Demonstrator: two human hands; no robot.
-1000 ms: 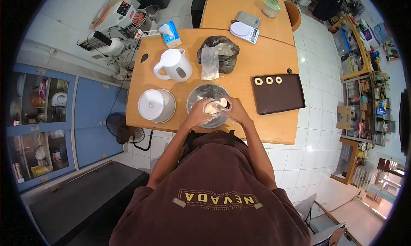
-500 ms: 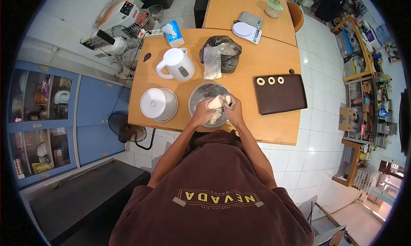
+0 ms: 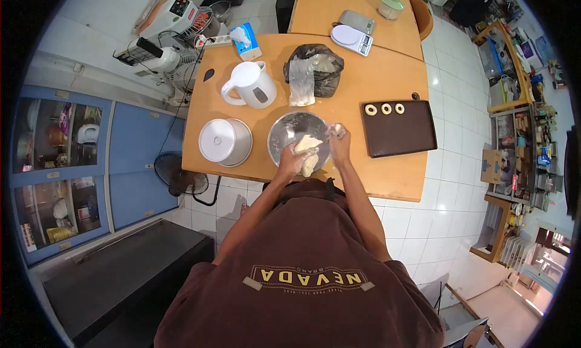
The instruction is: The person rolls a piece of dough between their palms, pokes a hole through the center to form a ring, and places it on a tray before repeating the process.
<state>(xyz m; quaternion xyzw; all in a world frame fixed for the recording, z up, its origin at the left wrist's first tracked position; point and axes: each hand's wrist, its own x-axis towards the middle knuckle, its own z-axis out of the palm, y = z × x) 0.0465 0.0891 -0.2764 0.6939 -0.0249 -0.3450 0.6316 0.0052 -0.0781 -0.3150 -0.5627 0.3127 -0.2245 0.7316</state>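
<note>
Pale dough (image 3: 307, 144) is gripped in my left hand (image 3: 292, 160), inside a metal mixing bowl (image 3: 281, 129) at the table's near edge. More dough (image 3: 309, 164) shows just below that hand in the bowl. My right hand (image 3: 340, 145) is closed at the bowl's right rim, with a small piece of dough (image 3: 338, 130) at its fingertips. Thin clear plastic gloves seem to cover both hands. To the right lies a dark baking tray (image 3: 399, 136) with three dough rings (image 3: 386, 109) along its far edge.
A white lidded tub (image 3: 225, 142) and a white electric kettle (image 3: 249, 85) stand left of the bowl. Beyond it are a black plastic bag (image 3: 327, 85) and a clear bag (image 3: 301, 85). A white kitchen scale (image 3: 351, 38) and a tissue box (image 3: 246, 42) sit farther back.
My right hand has pulled away to the right from the dough, taking a small piece with it. My left hand stays in the bowl on the larger lump.
</note>
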